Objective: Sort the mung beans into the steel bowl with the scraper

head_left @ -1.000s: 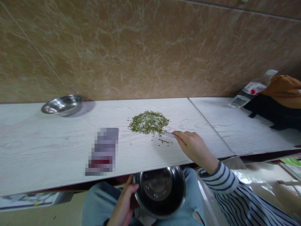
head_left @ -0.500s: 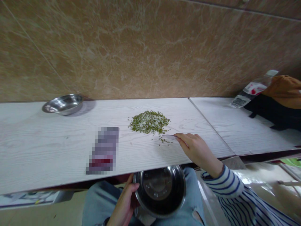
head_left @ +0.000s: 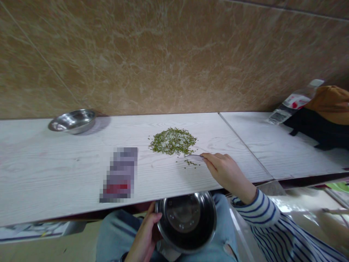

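Note:
A pile of small green beans mixed with white grains (head_left: 173, 141) lies on the white wood-grain table (head_left: 152, 178). Several stray beans are scattered at its near right side. My right hand (head_left: 225, 173) is closed on a small metal spoon (head_left: 194, 157), whose tip is low over the table by those strays; whether it touches them I cannot tell. Below the table edge, my left hand (head_left: 148, 229) grips the left rim of a deep steel bowl (head_left: 188, 242), held over my lap with its mouth facing up. Its inside is dark and shiny.
A shallow steel bowl (head_left: 73, 122) stands at the back left against the tiled wall. A blurred-out flat item (head_left: 120, 174) lies left of the pile. At the far right, a plastic bottle (head_left: 293, 103) leans on a black and brown bag (head_left: 327, 116).
My right hand with the spoon has shifted slightly left and up, towards the pile. The bowl in my left hand stays nearly where it was.

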`<state>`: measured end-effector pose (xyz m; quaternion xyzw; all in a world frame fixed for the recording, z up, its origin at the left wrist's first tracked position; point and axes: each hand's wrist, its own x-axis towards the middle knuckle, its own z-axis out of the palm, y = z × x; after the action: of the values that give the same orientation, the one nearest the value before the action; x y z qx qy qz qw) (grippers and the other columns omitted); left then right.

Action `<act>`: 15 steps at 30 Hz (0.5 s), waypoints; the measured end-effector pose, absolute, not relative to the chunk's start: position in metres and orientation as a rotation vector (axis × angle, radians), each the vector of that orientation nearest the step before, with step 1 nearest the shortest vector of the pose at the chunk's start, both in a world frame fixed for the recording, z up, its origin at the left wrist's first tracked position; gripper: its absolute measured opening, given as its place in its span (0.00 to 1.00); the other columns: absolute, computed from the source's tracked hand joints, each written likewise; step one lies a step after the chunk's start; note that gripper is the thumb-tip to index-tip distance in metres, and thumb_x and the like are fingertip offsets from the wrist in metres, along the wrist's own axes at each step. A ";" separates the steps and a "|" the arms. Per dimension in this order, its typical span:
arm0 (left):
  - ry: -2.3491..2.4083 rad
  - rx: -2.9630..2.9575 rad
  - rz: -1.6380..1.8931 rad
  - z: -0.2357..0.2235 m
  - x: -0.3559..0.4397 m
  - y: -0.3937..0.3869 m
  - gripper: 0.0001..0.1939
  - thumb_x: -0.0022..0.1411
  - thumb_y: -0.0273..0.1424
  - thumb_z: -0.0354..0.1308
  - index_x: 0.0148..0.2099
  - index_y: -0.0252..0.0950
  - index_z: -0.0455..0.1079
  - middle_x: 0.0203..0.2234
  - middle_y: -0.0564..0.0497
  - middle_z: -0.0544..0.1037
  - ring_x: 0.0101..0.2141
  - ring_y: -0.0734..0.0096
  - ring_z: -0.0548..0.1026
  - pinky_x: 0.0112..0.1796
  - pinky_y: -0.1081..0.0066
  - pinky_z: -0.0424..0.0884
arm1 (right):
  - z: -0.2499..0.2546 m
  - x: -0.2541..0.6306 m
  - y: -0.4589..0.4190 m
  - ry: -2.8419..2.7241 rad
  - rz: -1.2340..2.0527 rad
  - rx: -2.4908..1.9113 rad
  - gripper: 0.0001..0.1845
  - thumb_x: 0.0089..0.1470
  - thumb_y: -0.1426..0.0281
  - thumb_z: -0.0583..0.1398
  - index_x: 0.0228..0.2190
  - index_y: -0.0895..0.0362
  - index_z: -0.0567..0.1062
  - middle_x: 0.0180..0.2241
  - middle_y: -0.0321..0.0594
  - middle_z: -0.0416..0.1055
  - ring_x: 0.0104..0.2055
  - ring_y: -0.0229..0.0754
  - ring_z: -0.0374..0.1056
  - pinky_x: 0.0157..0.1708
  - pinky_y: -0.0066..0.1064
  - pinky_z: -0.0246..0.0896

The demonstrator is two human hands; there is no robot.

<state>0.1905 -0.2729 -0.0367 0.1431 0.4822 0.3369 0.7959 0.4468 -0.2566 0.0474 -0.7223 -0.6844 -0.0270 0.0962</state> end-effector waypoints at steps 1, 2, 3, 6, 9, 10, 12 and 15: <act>1.042 0.310 0.721 -0.036 0.191 -0.273 0.31 0.50 0.30 0.55 0.58 0.43 0.60 0.47 0.50 0.77 0.50 0.56 0.70 0.48 0.60 0.65 | 0.047 0.448 -0.256 -2.013 -0.081 -2.154 0.15 0.60 0.70 0.49 0.46 0.54 0.70 0.35 0.42 0.75 0.38 0.41 0.70 0.40 0.32 0.57; 1.052 0.314 0.718 -0.036 0.191 -0.273 0.31 0.49 0.30 0.55 0.58 0.43 0.60 0.47 0.50 0.77 0.50 0.57 0.70 0.48 0.60 0.65 | 0.047 0.449 -0.256 -2.001 -0.080 -2.165 0.15 0.60 0.70 0.49 0.46 0.54 0.70 0.35 0.42 0.75 0.38 0.41 0.70 0.40 0.32 0.57; 1.064 0.318 0.719 -0.035 0.191 -0.272 0.31 0.49 0.30 0.55 0.58 0.42 0.61 0.47 0.50 0.77 0.50 0.57 0.70 0.48 0.61 0.65 | 0.047 0.449 -0.256 -1.992 -0.079 -2.172 0.16 0.60 0.70 0.49 0.46 0.54 0.71 0.36 0.42 0.75 0.39 0.41 0.70 0.40 0.32 0.57; 1.082 0.318 0.729 -0.035 0.190 -0.272 0.30 0.50 0.30 0.55 0.58 0.42 0.61 0.48 0.50 0.76 0.51 0.58 0.69 0.48 0.62 0.64 | 0.047 0.449 -0.254 -1.990 -0.083 -2.158 0.16 0.60 0.70 0.48 0.46 0.55 0.70 0.36 0.42 0.75 0.39 0.41 0.70 0.41 0.32 0.58; 1.067 0.322 0.726 -0.035 0.190 -0.272 0.31 0.49 0.30 0.55 0.58 0.42 0.61 0.47 0.50 0.76 0.50 0.58 0.70 0.47 0.62 0.65 | 0.046 0.447 -0.252 -2.012 -0.090 -2.125 0.16 0.61 0.69 0.48 0.45 0.54 0.71 0.35 0.42 0.75 0.38 0.41 0.70 0.40 0.32 0.58; 1.061 0.323 0.722 -0.035 0.190 -0.272 0.31 0.49 0.30 0.55 0.58 0.42 0.61 0.46 0.50 0.77 0.50 0.58 0.70 0.47 0.62 0.65 | 0.046 0.446 -0.252 -2.020 -0.091 -2.119 0.16 0.61 0.69 0.48 0.45 0.54 0.71 0.35 0.42 0.75 0.38 0.41 0.70 0.40 0.32 0.58; 1.051 0.323 0.716 -0.035 0.189 -0.272 0.31 0.50 0.31 0.55 0.58 0.42 0.60 0.44 0.51 0.78 0.49 0.58 0.71 0.47 0.62 0.66 | 0.045 0.445 -0.252 -2.035 -0.087 -2.110 0.16 0.61 0.69 0.48 0.45 0.54 0.71 0.35 0.42 0.75 0.38 0.40 0.70 0.39 0.32 0.58; 1.033 0.325 0.712 -0.037 0.186 -0.271 0.30 0.51 0.31 0.55 0.58 0.42 0.60 0.45 0.51 0.78 0.49 0.58 0.70 0.48 0.62 0.65 | 0.045 0.445 -0.254 -2.042 -0.059 -2.100 0.15 0.60 0.70 0.48 0.46 0.54 0.70 0.35 0.41 0.75 0.38 0.40 0.70 0.39 0.32 0.57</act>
<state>0.1861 -0.2709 -0.0370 0.1514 0.4813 0.3316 0.7972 0.4454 -0.2542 0.0451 -0.7127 -0.6932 -0.0200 0.1058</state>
